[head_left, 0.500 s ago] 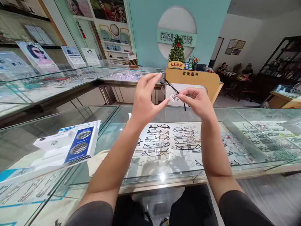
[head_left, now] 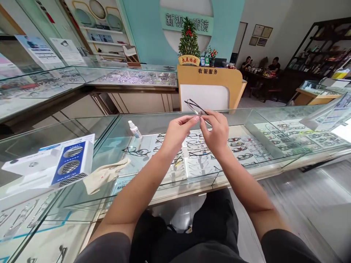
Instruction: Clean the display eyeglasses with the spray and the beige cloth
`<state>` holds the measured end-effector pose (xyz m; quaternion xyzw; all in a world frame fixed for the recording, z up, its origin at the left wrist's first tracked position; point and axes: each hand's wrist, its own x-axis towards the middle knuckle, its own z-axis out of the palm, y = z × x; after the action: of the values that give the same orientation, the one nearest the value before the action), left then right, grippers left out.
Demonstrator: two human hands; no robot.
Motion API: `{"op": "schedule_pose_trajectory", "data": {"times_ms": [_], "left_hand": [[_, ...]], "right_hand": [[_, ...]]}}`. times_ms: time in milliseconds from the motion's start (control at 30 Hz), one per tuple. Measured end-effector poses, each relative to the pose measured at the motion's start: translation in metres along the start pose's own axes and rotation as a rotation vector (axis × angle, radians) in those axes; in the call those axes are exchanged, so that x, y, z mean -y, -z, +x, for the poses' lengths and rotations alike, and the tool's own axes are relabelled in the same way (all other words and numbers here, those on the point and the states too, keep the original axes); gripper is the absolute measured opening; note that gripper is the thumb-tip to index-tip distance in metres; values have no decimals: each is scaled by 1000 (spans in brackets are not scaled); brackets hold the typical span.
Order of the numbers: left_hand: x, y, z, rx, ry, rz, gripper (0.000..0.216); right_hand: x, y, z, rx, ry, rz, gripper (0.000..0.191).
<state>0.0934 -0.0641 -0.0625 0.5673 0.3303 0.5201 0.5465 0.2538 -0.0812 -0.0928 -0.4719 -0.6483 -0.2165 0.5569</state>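
The glass display counter point(head_left: 246, 120) fills the middle of the view, with rows of frames laid out beneath its top. It sits higher in the picture than half a second ago, and more of the person's lap shows below its edge. Behind it stands the yellow cashier desk point(head_left: 211, 86), which has slid left and up with the shift of the camera. On the counter to the left lies a white and blue lens box point(head_left: 55, 164). Beside it is a cream cloth point(head_left: 105, 175), now in full sight where before an arm covered most of it.

Both hands have dropped from in front of the desk to just above the counter and have drawn closer together. The left hand point(head_left: 178, 131), earlier spread wide with its fingers fanned, is now curled, thumb and forefinger pinched. The right hand point(head_left: 216, 133) is likewise closed in a pinch, its fingertips meeting those of the left.

A small white spray bottle point(head_left: 135, 129), earlier almost hidden by the left arm, stands on the glass left of the hands. The dark-rimmed glasses point(head_left: 195, 106) are held between both pinches, jutting up and left from the fingertips, above the counter.
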Motion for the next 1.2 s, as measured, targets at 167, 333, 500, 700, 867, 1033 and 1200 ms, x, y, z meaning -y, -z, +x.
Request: {"op": "schedule_pose_trajectory", "data": {"times_ms": [167,333,500,700,867,1033,1200], "left_hand": [[16,-9,-6,-16,126,-72,36],[19,-12,-2,-90,18,12,33],[0,8,3,87,1,525,24],[-1,-6,-7,444,44,1191,16],[23,-31,-18,680,59,1472,15],[43,-37,-18,742,68,1530,16],[58,-35,-13,728,77,1483,12]], "right_hand": [[4,-6,-25,-14,14,-81,21],[-1,9,-30,-6,48,-34,21],[-83,34,4,-342,-220,-76,49],[-161,4,-4,54,-543,-215,60],[-181,-5,-24,124,-572,-186,58],[-189,-6,-24,155,-620,-65,54],[-179,-13,-25,167,-638,51,58]]}}
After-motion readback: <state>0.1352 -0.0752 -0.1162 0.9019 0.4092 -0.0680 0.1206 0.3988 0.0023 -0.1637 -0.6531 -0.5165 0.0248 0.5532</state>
